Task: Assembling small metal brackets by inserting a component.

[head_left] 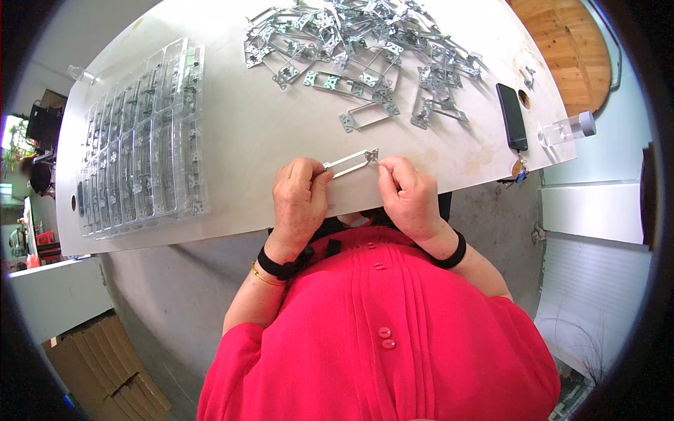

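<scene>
Between my hands, just above the near part of the white table, is a long metal bracket (349, 164) with two parallel bars and a perforated plate at its right end. My left hand (300, 194) pinches the bracket's left end between thumb and fingers. My right hand (408, 194) is closed by the right end plate, fingertips pressed together at it; whether they grip the plate or something small is hidden. Beyond my hands lies a loose heap of similar metal brackets (370, 116), tangled and overlapping.
Clear plastic trays (198, 168), their long compartments filled with brackets, lie on the table (242, 151) at left. On the right are a black phone (512, 116), keys (519, 170) at the edge, and a clear bottle (562, 131). Cardboard (105, 365) stands on the floor at lower left.
</scene>
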`<action>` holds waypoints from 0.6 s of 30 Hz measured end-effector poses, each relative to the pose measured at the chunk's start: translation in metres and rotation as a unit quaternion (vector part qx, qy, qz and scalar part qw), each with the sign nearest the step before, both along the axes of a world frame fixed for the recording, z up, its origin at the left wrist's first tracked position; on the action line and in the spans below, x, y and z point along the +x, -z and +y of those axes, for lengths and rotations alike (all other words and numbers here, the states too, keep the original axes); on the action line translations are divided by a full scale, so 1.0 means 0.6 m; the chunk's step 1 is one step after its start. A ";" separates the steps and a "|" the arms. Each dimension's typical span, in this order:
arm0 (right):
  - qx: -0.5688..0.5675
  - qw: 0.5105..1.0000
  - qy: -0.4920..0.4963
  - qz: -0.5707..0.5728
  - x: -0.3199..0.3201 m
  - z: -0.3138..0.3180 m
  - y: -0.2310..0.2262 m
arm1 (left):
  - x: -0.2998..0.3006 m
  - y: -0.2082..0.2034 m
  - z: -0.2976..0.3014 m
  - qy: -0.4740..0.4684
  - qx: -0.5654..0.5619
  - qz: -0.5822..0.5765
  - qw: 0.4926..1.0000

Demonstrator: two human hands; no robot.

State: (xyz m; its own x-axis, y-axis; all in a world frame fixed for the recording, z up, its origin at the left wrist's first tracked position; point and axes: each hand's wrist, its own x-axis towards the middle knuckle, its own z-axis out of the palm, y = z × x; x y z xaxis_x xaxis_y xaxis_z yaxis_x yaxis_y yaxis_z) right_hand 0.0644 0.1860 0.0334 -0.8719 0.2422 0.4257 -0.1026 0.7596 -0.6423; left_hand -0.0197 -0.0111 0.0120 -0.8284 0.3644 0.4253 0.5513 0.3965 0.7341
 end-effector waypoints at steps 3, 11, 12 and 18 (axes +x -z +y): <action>-0.007 1.000 -0.002 -0.002 -0.003 -0.001 -0.006 | -0.001 0.001 -0.001 0.002 0.000 0.004 1.000; -0.014 1.000 -0.002 -0.002 -0.004 -0.002 -0.004 | -0.001 0.000 0.000 0.000 -0.009 0.003 1.000; -0.012 1.000 -0.002 -0.009 -0.004 -0.001 -0.008 | 0.000 0.000 -0.001 0.000 -0.008 0.003 1.000; -0.031 0.999 0.011 -0.019 -0.004 -0.001 -0.004 | -0.001 0.002 0.000 0.002 -0.004 0.010 1.000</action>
State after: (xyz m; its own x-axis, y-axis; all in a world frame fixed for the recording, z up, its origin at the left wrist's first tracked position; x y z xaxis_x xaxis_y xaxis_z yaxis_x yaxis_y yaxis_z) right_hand 0.0618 0.1853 0.0356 -0.8819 0.2857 0.3750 -0.0610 0.7196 -0.6917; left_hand -0.0202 -0.0109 0.0108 -0.8189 0.3708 0.4380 0.5666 0.4011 0.7198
